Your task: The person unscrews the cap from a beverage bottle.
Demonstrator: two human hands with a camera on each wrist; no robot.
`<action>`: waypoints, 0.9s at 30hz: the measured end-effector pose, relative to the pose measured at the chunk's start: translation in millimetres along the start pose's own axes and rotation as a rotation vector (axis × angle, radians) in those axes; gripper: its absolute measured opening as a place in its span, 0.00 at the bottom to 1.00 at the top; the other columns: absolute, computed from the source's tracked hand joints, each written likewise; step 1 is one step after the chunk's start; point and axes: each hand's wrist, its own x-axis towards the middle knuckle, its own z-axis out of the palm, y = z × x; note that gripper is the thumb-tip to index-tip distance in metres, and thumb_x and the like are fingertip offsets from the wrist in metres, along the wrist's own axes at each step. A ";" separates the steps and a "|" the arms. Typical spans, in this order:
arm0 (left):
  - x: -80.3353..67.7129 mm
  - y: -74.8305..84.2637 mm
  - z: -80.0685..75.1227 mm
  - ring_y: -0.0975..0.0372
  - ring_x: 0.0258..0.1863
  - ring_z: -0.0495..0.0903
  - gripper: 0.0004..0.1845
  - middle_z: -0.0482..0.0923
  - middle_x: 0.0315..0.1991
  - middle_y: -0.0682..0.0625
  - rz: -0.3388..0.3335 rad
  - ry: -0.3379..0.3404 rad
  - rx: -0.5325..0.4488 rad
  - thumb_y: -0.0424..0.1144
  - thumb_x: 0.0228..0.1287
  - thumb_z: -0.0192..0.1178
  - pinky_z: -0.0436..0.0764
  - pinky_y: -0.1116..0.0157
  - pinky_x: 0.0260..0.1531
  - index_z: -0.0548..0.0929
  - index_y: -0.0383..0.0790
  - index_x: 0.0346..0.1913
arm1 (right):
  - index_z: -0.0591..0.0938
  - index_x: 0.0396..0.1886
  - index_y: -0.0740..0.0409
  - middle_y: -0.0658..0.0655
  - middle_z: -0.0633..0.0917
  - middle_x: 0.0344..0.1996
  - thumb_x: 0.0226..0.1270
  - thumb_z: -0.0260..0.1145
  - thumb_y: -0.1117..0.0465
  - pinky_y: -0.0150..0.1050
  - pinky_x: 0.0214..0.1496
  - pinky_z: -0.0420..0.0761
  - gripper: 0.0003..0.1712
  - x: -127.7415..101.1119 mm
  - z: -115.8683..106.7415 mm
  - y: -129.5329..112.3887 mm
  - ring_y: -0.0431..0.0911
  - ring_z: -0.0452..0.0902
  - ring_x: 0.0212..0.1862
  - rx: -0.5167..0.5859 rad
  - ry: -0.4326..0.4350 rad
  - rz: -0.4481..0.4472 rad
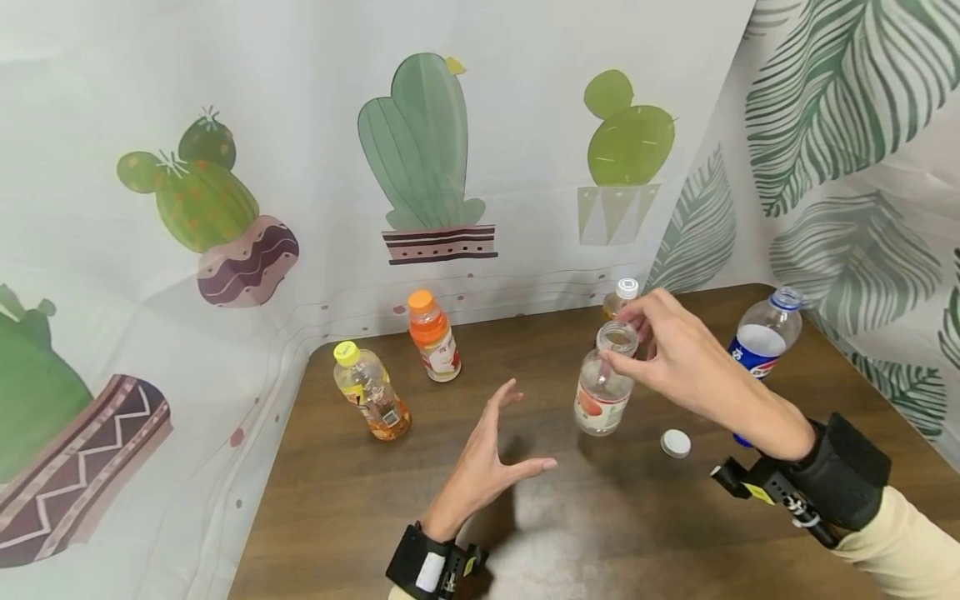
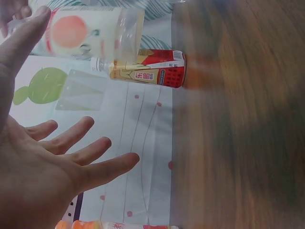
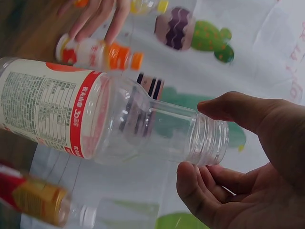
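My right hand [image 1: 671, 354] pinches the neck of a clear, capless bottle [image 3: 126, 119] between thumb and fingers. This bottle has a white label with a red band and a peach-coloured fruit; in the left wrist view its base hangs above the tabletop. A white cap [image 1: 676, 443] lies on the table, below and right of the bottle. To the left, my left hand [image 1: 487, 462] hovers over the table with fingers and thumb spread, touching nothing. Its palm [image 2: 38, 176] faces the bottle's side.
A yellow-capped bottle [image 1: 372, 392] and an orange-capped bottle [image 1: 435, 337] stand at the left on the brown table [image 1: 555, 542]. Behind the held bottle is a red-and-gold labelled bottle [image 2: 147, 69] with a white cap. A capless blue-labelled bottle [image 1: 763, 337] stands at the right.
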 end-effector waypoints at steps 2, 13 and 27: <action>-1.5 -1.1 -1.0 0.56 0.73 0.62 0.58 0.65 0.70 0.56 -0.005 0.004 -0.009 0.53 0.49 0.77 0.63 0.44 0.70 0.49 0.60 0.78 | 0.78 0.42 0.63 0.55 0.75 0.33 0.54 0.77 0.61 0.30 0.35 0.72 0.20 0.2 -2.6 7.0 0.44 0.72 0.33 -0.021 -0.001 0.027; -3.8 -3.0 -4.2 0.54 0.73 0.62 0.57 0.65 0.71 0.54 -0.026 0.015 -0.001 0.54 0.50 0.76 0.64 0.42 0.69 0.48 0.64 0.77 | 0.78 0.44 0.71 0.63 0.74 0.38 0.58 0.74 0.57 0.43 0.38 0.72 0.24 -5.1 -13.7 53.3 0.54 0.73 0.39 -0.087 -0.046 0.212; -4.6 -6.0 -7.5 0.52 0.74 0.61 0.58 0.64 0.71 0.51 -0.031 0.024 0.008 0.54 0.50 0.76 0.63 0.43 0.69 0.49 0.56 0.78 | 0.77 0.43 0.75 0.66 0.74 0.36 0.57 0.74 0.56 0.43 0.37 0.69 0.26 -11.7 -10.2 85.3 0.55 0.70 0.40 -0.120 -0.025 0.286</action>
